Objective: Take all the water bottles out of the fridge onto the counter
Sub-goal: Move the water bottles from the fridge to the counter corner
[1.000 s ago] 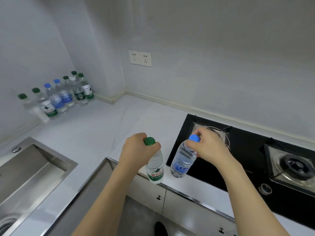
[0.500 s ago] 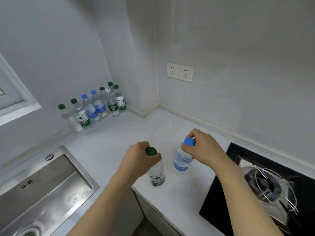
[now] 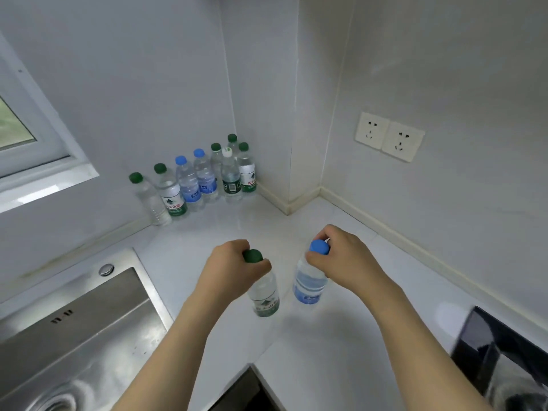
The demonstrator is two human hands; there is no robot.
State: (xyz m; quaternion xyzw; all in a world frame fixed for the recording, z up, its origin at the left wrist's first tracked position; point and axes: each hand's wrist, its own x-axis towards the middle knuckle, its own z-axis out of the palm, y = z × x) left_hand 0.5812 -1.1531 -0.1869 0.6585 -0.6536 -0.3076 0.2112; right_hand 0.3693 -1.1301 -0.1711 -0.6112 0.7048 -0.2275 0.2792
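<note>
My left hand (image 3: pixel 229 268) grips the neck of a green-capped water bottle (image 3: pixel 264 295) with a green label. My right hand (image 3: pixel 345 259) grips a blue-capped water bottle (image 3: pixel 309 284) with a blue label just under its cap. Both bottles hang upright, side by side, over the white counter (image 3: pixel 311 345) near its inner corner. Several more water bottles (image 3: pixel 195 180), with green, blue and white caps, stand in a row against the wall at the back of the counter. The fridge is out of view.
A steel sink (image 3: pixel 74 336) fills the lower left, with a window (image 3: pixel 20 126) above it. A black gas stove (image 3: pixel 504 351) lies at the lower right edge. A double wall socket (image 3: pixel 390 136) sits on the right wall.
My view has swung left toward the corner. Both hands have carried their bottles off the stove's edge and further over the white counter, closer to the row of bottles.
</note>
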